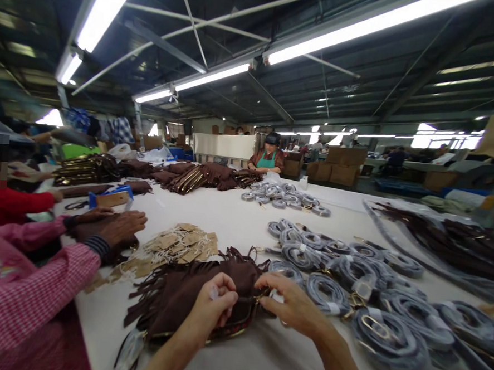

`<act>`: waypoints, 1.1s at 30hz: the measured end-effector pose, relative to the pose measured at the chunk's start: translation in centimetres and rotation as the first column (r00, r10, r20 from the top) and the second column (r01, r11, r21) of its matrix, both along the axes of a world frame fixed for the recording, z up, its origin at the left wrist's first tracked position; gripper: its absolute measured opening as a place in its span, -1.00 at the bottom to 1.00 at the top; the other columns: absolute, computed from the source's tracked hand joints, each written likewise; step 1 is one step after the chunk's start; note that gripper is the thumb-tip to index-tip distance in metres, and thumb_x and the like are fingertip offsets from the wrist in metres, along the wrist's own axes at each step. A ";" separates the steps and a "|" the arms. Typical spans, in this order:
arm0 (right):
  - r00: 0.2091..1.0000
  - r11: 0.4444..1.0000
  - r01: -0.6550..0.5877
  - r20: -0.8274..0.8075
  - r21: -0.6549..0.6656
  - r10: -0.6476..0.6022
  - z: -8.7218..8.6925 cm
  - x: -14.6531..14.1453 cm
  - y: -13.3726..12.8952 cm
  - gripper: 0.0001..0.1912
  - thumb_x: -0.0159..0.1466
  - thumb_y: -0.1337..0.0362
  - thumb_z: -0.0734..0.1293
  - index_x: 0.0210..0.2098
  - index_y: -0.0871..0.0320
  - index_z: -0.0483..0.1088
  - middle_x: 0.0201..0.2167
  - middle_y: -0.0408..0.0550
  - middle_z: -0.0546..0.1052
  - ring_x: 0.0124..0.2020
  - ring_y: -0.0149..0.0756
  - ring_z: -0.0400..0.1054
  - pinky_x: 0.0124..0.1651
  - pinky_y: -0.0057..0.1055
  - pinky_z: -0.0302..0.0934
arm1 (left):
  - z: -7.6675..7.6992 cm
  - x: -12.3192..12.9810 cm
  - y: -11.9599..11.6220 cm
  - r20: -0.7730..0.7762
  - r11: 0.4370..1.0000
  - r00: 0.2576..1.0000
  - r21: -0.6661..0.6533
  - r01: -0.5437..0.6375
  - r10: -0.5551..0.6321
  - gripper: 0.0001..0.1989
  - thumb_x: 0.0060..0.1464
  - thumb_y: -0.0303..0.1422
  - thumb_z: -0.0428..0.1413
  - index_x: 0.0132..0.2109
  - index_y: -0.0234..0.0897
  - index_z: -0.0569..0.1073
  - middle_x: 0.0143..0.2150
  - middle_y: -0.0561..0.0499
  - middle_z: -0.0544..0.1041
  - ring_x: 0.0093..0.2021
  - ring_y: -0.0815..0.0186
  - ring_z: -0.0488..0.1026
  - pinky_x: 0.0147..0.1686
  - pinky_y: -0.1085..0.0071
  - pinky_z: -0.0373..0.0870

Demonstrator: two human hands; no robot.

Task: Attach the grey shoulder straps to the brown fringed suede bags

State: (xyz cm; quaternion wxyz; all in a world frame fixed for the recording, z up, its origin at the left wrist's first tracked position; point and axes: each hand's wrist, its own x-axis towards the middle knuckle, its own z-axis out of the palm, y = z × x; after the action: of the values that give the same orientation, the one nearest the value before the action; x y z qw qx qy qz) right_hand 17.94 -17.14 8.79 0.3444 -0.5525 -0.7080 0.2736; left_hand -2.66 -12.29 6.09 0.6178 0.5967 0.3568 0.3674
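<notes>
A brown fringed bag (177, 292) with a gold-coloured zip edge lies on the white table in front of me. Over its middle, my left hand (218, 303) is closed, thumb against curled fingers; a small whitish thing shows at the fingers, too unclear to name. My right hand (290, 302) curls thumb and forefinger around the bag's right end, close to gold-coloured metal hardware. Beyond the bag rests a pile of tan paper tags (185, 241) with white strings. Coiled straps in clear wrapping (328, 290) lie just right of my right hand.
At my left, a co-worker in a checked pink sleeve (52, 285) handles another brown bag (87, 228). Stacked brown bags (205, 177) line the far side. More wrapped coils (286, 196) lie beyond. Dark brown strips (456, 242) lie right. Another person (268, 155) is across the table.
</notes>
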 end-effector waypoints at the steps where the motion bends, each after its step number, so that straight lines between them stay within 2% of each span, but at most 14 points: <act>1: 1.000 1.000 -0.021 -0.002 -0.006 0.021 0.2 -0.6 -0.1 -0.72 0.13 0.31 0.27 -0.17 0.07 0.49 -0.12 -0.05 0.47 -0.17 -0.28 0.36 -0.32 -0.47 0.29 | 0.4 0.0 0.1 0.020 1.000 1.000 -0.001 0.003 -0.003 -0.72 -0.11 -0.18 0.14 -0.33 -0.23 0.27 -0.65 0.22 0.30 -0.75 0.54 0.05 -0.75 0.60 -0.09; 3: 0.995 0.994 -0.079 -0.064 -0.079 0.074 0.2 -1.8 -0.1 -0.69 0.19 0.22 0.24 -0.11 0.07 0.49 -0.09 -0.02 0.41 -0.25 -0.30 0.38 -0.53 -0.54 0.25 | 1.2 0.1 0.3 0.044 1.000 0.999 0.018 -0.003 0.002 -0.71 -0.13 -0.19 0.18 -0.36 -0.25 0.28 -0.66 0.20 0.33 -0.75 0.55 0.09 -0.75 0.62 -0.07; 5: 0.990 0.986 -0.107 -0.107 -0.126 0.094 -0.1 -2.6 0.0 -0.73 0.21 0.20 0.22 -0.21 0.11 0.50 -0.22 -0.07 0.38 -0.42 -0.39 0.34 -0.67 -0.57 0.14 | 1.8 0.2 0.6 0.068 0.999 0.997 0.021 -0.026 0.025 -0.69 -0.15 -0.19 0.22 -0.38 -0.26 0.29 -0.67 0.19 0.33 -0.75 0.54 0.11 -0.76 0.62 -0.05; 7: 0.992 0.994 -0.085 -0.103 -0.071 0.077 -0.5 -3.0 0.2 -0.82 0.18 0.25 0.26 -0.33 0.13 0.50 -0.32 -0.13 0.36 -0.44 -0.42 0.31 -0.57 -0.55 0.16 | 1.9 0.3 0.7 0.128 0.999 0.991 -0.011 -0.040 0.041 -0.66 -0.18 -0.19 0.26 -0.35 -0.29 0.34 -0.67 0.20 0.32 -0.74 0.54 0.13 -0.75 0.62 -0.02; 11: 0.997 0.998 -0.054 -0.047 0.019 0.055 -0.8 -3.1 0.3 -0.90 0.15 0.35 0.30 -0.44 0.12 0.47 -0.41 -0.17 0.37 -0.31 -0.36 0.29 -0.28 -0.46 0.16 | 1.1 0.1 0.6 0.242 0.996 0.968 -0.076 -0.050 0.068 -0.57 -0.20 -0.12 0.30 -0.27 -0.36 0.45 -0.61 0.18 0.33 -0.69 0.55 0.16 -0.70 0.62 0.08; 15: 0.997 0.998 -0.060 -0.038 0.003 0.060 -0.8 -3.2 0.2 -0.91 0.15 0.36 0.28 -0.43 0.11 0.43 -0.39 -0.17 0.35 -0.27 -0.33 0.28 -0.27 -0.44 0.12 | 0.2 0.2 0.3 0.148 0.995 0.985 -0.042 -0.085 0.091 -0.54 -0.20 0.01 0.27 -0.46 -0.35 0.43 -0.66 0.14 0.32 -0.73 0.55 0.11 -0.73 0.58 -0.04; 17: 0.997 0.997 -0.077 -0.018 0.015 0.077 -0.8 -3.4 0.2 -0.89 0.16 0.38 0.26 -0.44 0.11 0.43 -0.39 -0.17 0.35 -0.27 -0.33 0.28 -0.23 -0.43 0.11 | -0.2 0.5 0.2 0.079 0.999 0.996 -0.003 -0.041 0.042 -0.49 -0.16 0.07 0.23 -0.59 -0.33 0.37 -0.74 0.14 0.26 -0.77 0.56 0.04 -0.74 0.56 -0.14; 20: 0.992 0.991 -0.124 -0.022 0.041 0.125 -0.8 -3.4 0.2 -0.85 0.17 0.39 0.24 -0.44 0.11 0.43 -0.38 -0.17 0.34 -0.24 -0.33 0.28 -0.17 -0.42 0.10 | -0.4 1.1 0.2 0.043 0.999 0.999 0.045 -0.007 0.005 -0.44 -0.14 0.12 0.20 -0.65 -0.32 0.33 -0.79 0.14 0.20 -0.78 0.56 0.01 -0.72 0.54 -0.20; 22: 0.991 0.992 -0.114 -0.057 0.049 0.117 -0.6 -3.3 0.2 -0.87 0.19 0.37 0.24 -0.44 0.12 0.41 -0.37 -0.17 0.34 -0.24 -0.34 0.27 -0.16 -0.42 0.11 | -0.5 1.2 0.4 0.072 0.997 0.996 0.035 -0.063 0.061 -0.44 -0.18 0.13 0.22 -0.59 -0.34 0.40 -0.75 0.14 0.23 -0.77 0.56 0.03 -0.71 0.54 -0.20; 24: 0.993 0.995 -0.090 -0.070 0.048 0.093 -0.4 -3.2 0.3 -0.90 0.18 0.36 0.26 -0.46 0.13 0.36 -0.37 -0.17 0.33 -0.27 -0.35 0.26 -0.19 -0.43 0.11 | -0.4 1.2 0.5 0.115 0.993 0.986 -0.022 -0.117 0.119 -0.44 -0.23 0.12 0.26 -0.43 -0.37 0.51 -0.70 0.16 0.25 -0.74 0.57 0.03 -0.70 0.55 -0.19; 26: 0.994 0.995 -0.090 -0.060 0.047 0.093 -0.1 -3.3 0.3 -0.91 0.17 0.37 0.26 -0.47 0.13 0.34 -0.37 -0.17 0.34 -0.27 -0.35 0.26 -0.20 -0.43 0.10 | -0.2 1.0 0.5 0.166 0.988 0.976 -0.082 -0.128 0.140 -0.37 -0.27 0.10 0.30 -0.22 -0.37 0.55 -0.67 0.20 0.22 -0.71 0.57 0.01 -0.68 0.56 -0.18; 28: 0.994 0.994 -0.097 -0.044 0.054 0.099 0.1 -3.4 0.3 -0.91 0.16 0.39 0.27 -0.47 0.13 0.35 -0.35 -0.17 0.36 -0.26 -0.35 0.27 -0.19 -0.44 0.10 | 0.0 0.9 0.5 0.222 0.987 0.964 -0.097 -0.125 0.144 -0.32 -0.27 0.08 0.32 -0.12 -0.36 0.53 -0.64 0.23 0.18 -0.67 0.58 -0.02 -0.66 0.58 -0.18; 30: 0.994 0.993 -0.093 -0.043 0.066 0.096 0.2 -3.6 0.3 -0.91 0.17 0.39 0.27 -0.45 0.13 0.36 -0.34 -0.16 0.37 -0.24 -0.34 0.27 -0.18 -0.44 0.10 | 0.1 1.0 0.4 0.279 0.987 0.949 -0.098 -0.125 0.148 -0.32 -0.27 0.08 0.33 -0.11 -0.36 0.52 -0.61 0.22 0.18 -0.65 0.58 -0.04 -0.64 0.58 -0.18; 33: 0.995 0.993 -0.071 -0.059 0.094 0.077 -0.1 -3.9 0.4 -0.92 0.18 0.38 0.26 -0.45 0.13 0.35 -0.33 -0.15 0.37 -0.24 -0.34 0.29 -0.17 -0.44 0.11 | -0.8 1.8 0.2 0.303 0.986 0.940 -0.116 -0.123 0.153 -0.36 -0.26 0.12 0.31 -0.25 -0.39 0.53 -0.64 0.23 0.14 -0.66 0.58 -0.06 -0.65 0.58 -0.17</act>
State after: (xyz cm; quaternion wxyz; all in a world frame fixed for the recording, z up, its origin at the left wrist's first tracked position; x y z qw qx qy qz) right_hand 14.05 -16.77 8.68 0.3811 -0.5006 -0.7288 0.2703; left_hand -0.85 -12.07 5.32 0.6668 0.4746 0.3130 0.4818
